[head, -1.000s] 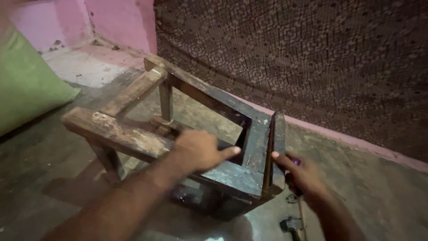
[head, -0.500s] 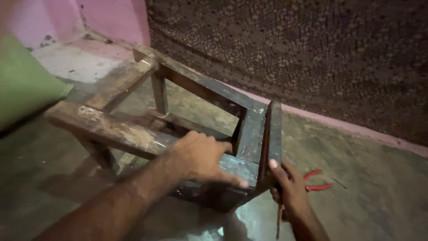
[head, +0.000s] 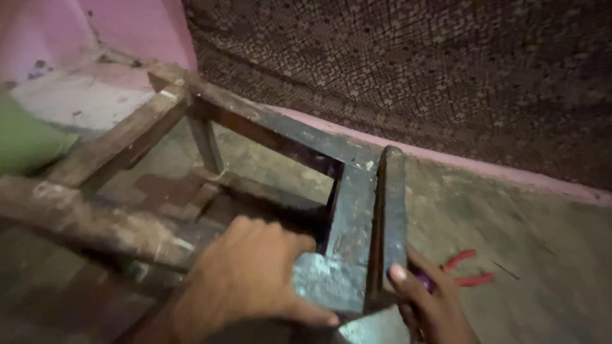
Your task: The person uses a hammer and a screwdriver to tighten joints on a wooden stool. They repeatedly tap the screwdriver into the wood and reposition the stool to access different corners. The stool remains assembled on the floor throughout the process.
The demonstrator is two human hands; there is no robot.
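Now, status at this moment:
Frame: wooden stool frame [head: 255, 153] lay tipped on the floor [head: 529, 210], nearer than before.
Left hand [head: 248, 280]: spread, pressing the corner.
Right hand [head: 427, 306]: thumb on upright slat [head: 390, 216], gripping a purple-handled tool [head: 422, 280].
Pliers [head: 468, 271]: newly visible.

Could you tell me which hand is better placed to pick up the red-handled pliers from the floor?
Right. The right hand is beside the red-handled pliers, while the left hand rests on the wooden frame, farther away.

Left hand [head: 252, 280] pressed flat — right hand [head: 430, 302] curled.
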